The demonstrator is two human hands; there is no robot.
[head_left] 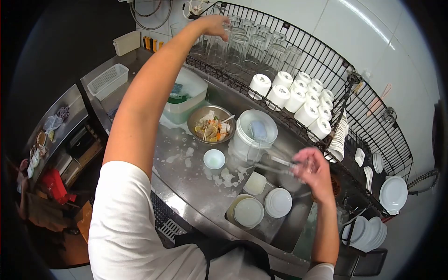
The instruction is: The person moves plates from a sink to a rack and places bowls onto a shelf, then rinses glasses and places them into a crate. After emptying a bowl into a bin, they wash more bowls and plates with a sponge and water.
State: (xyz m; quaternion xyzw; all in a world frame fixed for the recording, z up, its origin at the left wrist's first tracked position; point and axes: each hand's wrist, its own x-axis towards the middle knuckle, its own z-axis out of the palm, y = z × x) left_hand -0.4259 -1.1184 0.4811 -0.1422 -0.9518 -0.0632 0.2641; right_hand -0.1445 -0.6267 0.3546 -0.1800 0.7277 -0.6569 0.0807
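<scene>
My left hand reaches up to the wire rack, its fingers closed about the top of a clear drinking glass that stands in a group of glasses. Over the sink's edge, my right hand is blurred by motion. It grips a clear glass that lies tilted sideways, its outline smeared. Beside that glass stands a white bucket with a bluish sponge in it. A small white bowl sits on the wet steel counter.
White cups fill the rack's middle. A metal bowl of food scraps and a tub of soapy water stand on the counter. Stacked bowls and plates are in the sink. More plates stand at the right.
</scene>
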